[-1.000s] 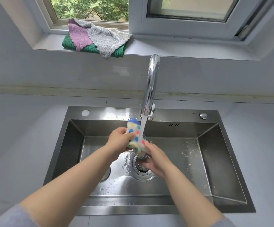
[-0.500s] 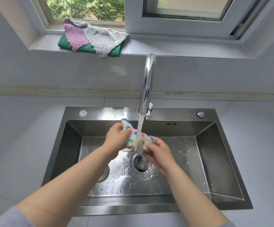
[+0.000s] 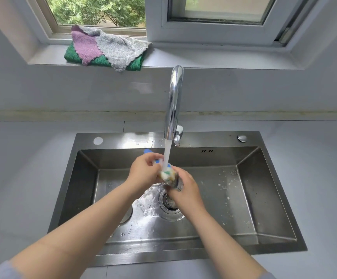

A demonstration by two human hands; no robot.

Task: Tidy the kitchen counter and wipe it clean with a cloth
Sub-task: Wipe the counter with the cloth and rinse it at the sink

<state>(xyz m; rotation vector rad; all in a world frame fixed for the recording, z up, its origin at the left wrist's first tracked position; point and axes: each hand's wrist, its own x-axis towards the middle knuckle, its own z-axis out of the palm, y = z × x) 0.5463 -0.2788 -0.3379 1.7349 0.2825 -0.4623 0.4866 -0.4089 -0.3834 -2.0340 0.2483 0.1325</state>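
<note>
A small white cloth with coloured dots and a blue edge (image 3: 166, 174) is bunched up between both my hands under the running water. My left hand (image 3: 143, 171) grips its left part, and a blue corner sticks out above the fingers. My right hand (image 3: 185, 190) is closed on its right, lower part. The hands are over the steel sink (image 3: 264, 198), just above the drain (image 3: 168, 204). Water falls from the chrome faucet (image 3: 173, 101) onto the cloth.
A pile of green, purple and grey cloths (image 3: 107, 49) lies on the windowsill behind the faucet. Pale grey counter (image 3: 22, 168) surrounds the sink on both sides. Water drops and foam specks dot the sink floor on the right.
The cloth was held upright, then stretched sideways between my hands, and is now squeezed into a tight bunch. My hands have come closer together under the stream.
</note>
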